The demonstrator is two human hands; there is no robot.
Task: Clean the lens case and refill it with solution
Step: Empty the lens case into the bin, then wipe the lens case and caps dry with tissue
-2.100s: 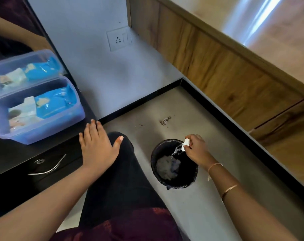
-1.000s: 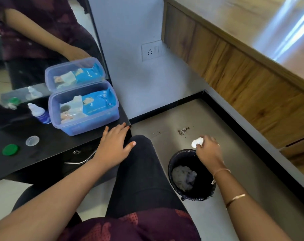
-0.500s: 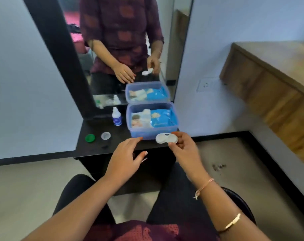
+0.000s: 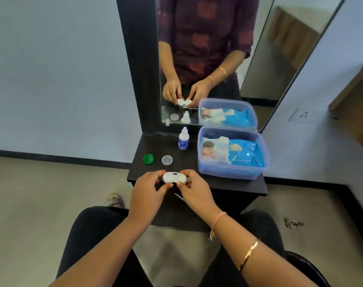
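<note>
A white two-well lens case [image 4: 174, 177] is held level above the front edge of the black dresser top [image 4: 234, 184]. My left hand [image 4: 148, 188] pinches its left end and my right hand [image 4: 194, 188] grips its right end. Both caps are off the case: a green cap [image 4: 148, 158] and a clear cap [image 4: 167, 160] lie on the dresser top behind the case. A small white solution bottle [image 4: 183, 139] with a blue label stands upright further back, near the mirror.
A blue plastic box [image 4: 231, 169] holding a wipes pack sits on the right of the dresser top. A mirror [image 4: 207, 59] stands behind. The black bin's rim [image 4: 307, 264] shows at lower right, with debris [image 4: 292, 223] on the floor and a sandal [image 4: 113, 199] at left.
My right hand brought the case from over the bin up to the dresser. My left hand left the dresser edge and took hold of the case's left end. The view swung left.
</note>
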